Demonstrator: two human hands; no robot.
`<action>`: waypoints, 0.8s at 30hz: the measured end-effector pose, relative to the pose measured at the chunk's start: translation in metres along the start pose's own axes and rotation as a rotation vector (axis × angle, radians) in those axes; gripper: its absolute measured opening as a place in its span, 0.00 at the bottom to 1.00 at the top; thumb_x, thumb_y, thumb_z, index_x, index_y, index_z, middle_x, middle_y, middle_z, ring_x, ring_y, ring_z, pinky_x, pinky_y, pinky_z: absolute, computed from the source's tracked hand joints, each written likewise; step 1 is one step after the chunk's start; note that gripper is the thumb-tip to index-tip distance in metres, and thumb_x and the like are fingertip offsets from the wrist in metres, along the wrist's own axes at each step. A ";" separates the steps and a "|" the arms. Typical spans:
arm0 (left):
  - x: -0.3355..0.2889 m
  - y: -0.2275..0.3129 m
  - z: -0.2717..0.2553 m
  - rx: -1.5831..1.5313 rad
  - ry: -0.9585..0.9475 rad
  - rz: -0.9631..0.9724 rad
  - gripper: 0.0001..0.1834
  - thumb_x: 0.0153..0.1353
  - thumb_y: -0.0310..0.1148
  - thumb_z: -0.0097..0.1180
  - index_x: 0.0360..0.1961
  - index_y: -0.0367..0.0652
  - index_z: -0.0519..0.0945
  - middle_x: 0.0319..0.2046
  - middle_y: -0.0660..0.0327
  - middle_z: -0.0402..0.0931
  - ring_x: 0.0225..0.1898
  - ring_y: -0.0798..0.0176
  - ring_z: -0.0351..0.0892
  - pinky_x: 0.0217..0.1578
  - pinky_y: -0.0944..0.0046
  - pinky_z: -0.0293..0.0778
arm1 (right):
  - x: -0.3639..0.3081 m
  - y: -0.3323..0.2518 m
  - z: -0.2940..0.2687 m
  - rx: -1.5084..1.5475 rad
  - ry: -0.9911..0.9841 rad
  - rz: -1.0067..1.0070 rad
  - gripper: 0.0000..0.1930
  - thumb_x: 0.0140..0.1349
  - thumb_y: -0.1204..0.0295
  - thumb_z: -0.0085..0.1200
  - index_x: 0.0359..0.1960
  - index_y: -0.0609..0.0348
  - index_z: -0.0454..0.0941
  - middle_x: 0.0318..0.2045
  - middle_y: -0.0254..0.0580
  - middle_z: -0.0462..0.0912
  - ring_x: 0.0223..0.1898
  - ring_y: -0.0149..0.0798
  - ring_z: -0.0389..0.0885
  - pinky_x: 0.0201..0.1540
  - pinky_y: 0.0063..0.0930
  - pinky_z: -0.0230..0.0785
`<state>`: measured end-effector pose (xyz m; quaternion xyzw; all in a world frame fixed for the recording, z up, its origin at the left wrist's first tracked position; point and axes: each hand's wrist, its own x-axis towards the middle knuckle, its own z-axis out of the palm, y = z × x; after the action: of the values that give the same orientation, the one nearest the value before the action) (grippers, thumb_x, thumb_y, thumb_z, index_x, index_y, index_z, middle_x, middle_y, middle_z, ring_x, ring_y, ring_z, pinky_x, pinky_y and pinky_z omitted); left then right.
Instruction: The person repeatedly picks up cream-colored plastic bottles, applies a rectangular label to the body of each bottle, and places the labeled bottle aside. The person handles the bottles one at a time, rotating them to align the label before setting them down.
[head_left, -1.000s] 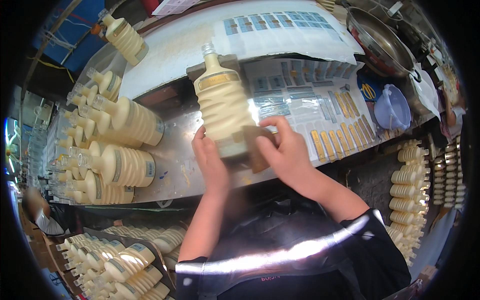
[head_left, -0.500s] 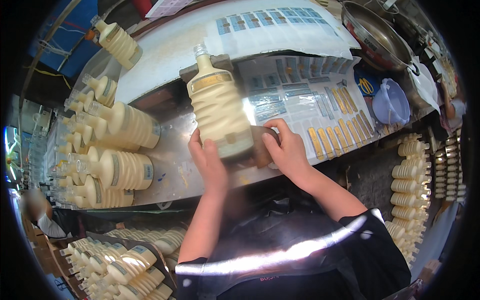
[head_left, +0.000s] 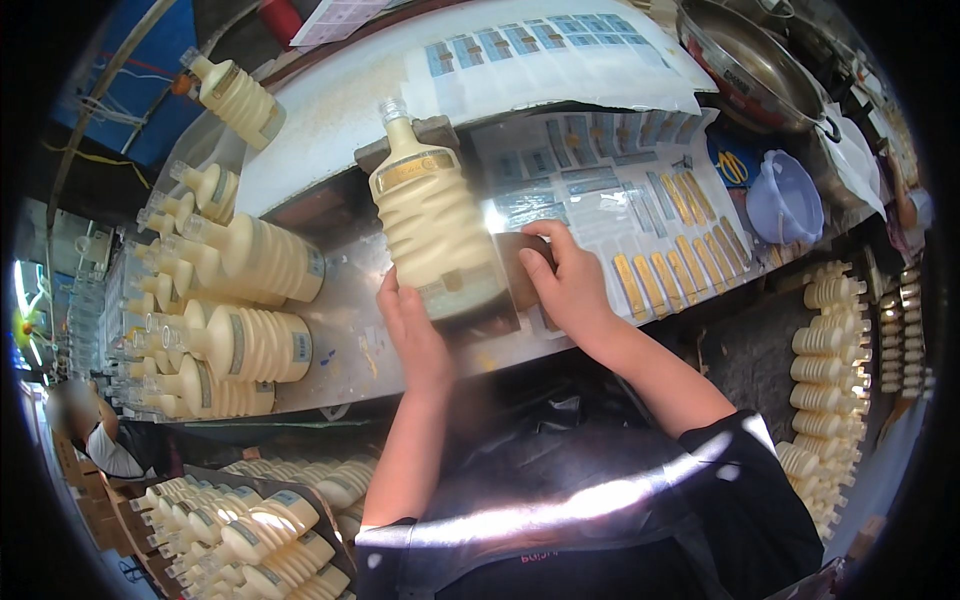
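A cream ridged bottle [head_left: 430, 225] with a clear neck and a gold label lies on its back, its neck end on a dark notched block [head_left: 437, 131]. My left hand [head_left: 412, 330] grips its lower left edge, thumb and fingers close to the base. At the bottle's lower right side, my right hand [head_left: 568, 285] is closed on a flat brown piece [head_left: 518, 262], which reaches the bottle's edge. I cannot make out exactly what this piece is. Gold label strips [head_left: 660, 275] and blue label strips [head_left: 575, 180] lie in rows on the white sheet to the right.
Several similar bottles [head_left: 265, 255] lie stacked on the table's left. Another bottle [head_left: 235, 95] lies at the far left. A lilac pail [head_left: 785, 205] and a large metal pan [head_left: 750, 65] stand at the right. More bottles [head_left: 240, 530] are below left, others [head_left: 825, 370] below right.
My right hand and the brown piece have moved slightly up along the bottle's right side. My left hand stays at the lower left edge. The view has shifted a little.
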<state>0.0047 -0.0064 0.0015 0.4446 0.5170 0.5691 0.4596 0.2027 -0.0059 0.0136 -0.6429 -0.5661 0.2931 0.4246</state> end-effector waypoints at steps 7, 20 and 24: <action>-0.004 -0.001 -0.004 0.049 -0.016 0.021 0.29 0.79 0.44 0.39 0.71 0.33 0.61 0.65 0.50 0.62 0.67 0.56 0.63 0.69 0.56 0.58 | -0.021 -0.070 0.001 0.046 -0.175 -0.183 0.11 0.70 0.65 0.52 0.50 0.53 0.73 0.25 0.53 0.83 0.29 0.62 0.83 0.33 0.54 0.73; 0.001 -0.008 -0.037 0.500 -0.219 0.274 0.46 0.54 0.39 0.66 0.74 0.38 0.63 0.60 0.50 0.66 0.64 0.49 0.66 0.67 0.52 0.61 | -0.023 0.003 0.011 0.275 -0.057 0.148 0.15 0.69 0.65 0.55 0.55 0.53 0.76 0.32 0.54 0.86 0.36 0.57 0.87 0.39 0.42 0.77; 0.005 -0.007 -0.040 0.575 -0.176 0.351 0.47 0.48 0.39 0.72 0.70 0.38 0.69 0.55 0.50 0.71 0.58 0.45 0.70 0.63 0.49 0.66 | -0.015 0.004 0.006 0.169 0.081 -0.072 0.12 0.69 0.67 0.57 0.51 0.55 0.78 0.34 0.51 0.86 0.36 0.56 0.86 0.40 0.39 0.77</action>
<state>-0.0348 -0.0083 -0.0083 0.6854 0.5302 0.4299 0.2536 0.1966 -0.0191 0.0053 -0.5953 -0.5447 0.2982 0.5099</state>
